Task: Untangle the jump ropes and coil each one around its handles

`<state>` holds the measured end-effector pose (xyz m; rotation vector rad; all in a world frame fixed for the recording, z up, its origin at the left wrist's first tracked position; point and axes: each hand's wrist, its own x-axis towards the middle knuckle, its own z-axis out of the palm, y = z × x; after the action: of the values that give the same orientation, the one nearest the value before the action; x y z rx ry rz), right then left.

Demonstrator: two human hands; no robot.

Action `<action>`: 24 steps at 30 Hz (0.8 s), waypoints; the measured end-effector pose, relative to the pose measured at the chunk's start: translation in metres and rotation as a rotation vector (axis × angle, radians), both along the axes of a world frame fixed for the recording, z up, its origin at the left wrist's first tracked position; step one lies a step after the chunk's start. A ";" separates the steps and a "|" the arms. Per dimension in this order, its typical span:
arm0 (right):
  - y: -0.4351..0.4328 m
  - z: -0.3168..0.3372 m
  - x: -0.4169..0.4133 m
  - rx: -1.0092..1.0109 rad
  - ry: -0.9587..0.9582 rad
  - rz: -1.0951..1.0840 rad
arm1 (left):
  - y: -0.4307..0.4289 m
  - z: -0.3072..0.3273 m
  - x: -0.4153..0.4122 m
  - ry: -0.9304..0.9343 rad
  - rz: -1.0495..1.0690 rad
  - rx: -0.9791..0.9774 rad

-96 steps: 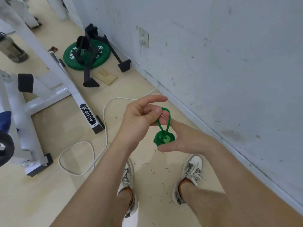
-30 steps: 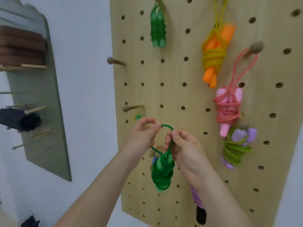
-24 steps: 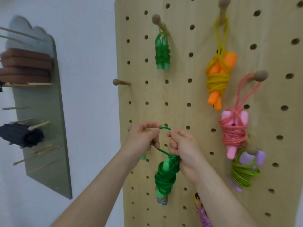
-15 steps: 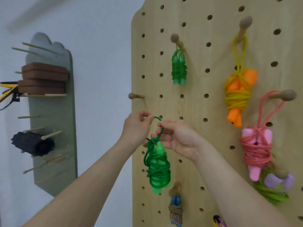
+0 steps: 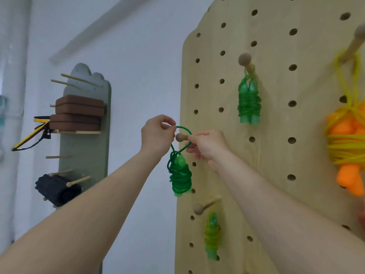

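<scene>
Head view, looking up at a wooden pegboard (image 5: 276,155). The left hand (image 5: 158,133) pinched one side of a green loop (image 5: 183,128) and the right hand (image 5: 207,145) pinched the other, fingers curled. A peg (image 5: 180,137) showed its round knob through the loop; whether the cord sat over it, I could not tell. Below hung the green jump rope (image 5: 180,177), coiled around its handles. Another coiled rope (image 5: 248,103) hung from a higher peg, and an orange-handled rope (image 5: 345,147) hung far right.

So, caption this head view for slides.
Left hand and right hand hooking coiled green jump rope over wooden peg.
</scene>
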<state>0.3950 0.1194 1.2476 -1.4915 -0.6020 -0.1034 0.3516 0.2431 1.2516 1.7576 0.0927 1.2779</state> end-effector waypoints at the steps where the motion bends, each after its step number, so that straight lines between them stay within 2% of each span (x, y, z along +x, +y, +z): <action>1: 0.004 0.001 0.008 -0.026 -0.022 -0.027 | 0.002 0.001 0.007 0.005 0.001 -0.021; 3: 0.011 0.000 0.024 -0.062 -0.032 -0.098 | 0.006 0.003 0.019 0.054 -0.055 -0.088; 7: 0.012 -0.008 0.047 -0.032 -0.023 -0.158 | 0.014 -0.004 0.038 0.141 -0.345 -0.257; 10: 0.013 -0.015 0.055 -0.100 -0.183 -0.301 | 0.014 -0.013 0.034 0.073 -0.415 -0.275; 13: 0.017 -0.020 0.059 -0.094 -0.387 -0.406 | 0.014 -0.023 0.023 -0.033 -0.434 -0.177; 17: 0.015 -0.026 0.058 -0.210 -0.510 -0.403 | 0.009 -0.028 0.022 -0.104 -0.349 -0.128; 24: 0.014 -0.023 0.046 -0.269 -0.452 -0.378 | 0.008 -0.025 0.029 -0.170 -0.291 -0.122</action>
<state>0.4406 0.1337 1.2247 -1.8486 -0.7047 -0.6893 0.3803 0.2510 1.2265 1.4903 -0.1741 1.1761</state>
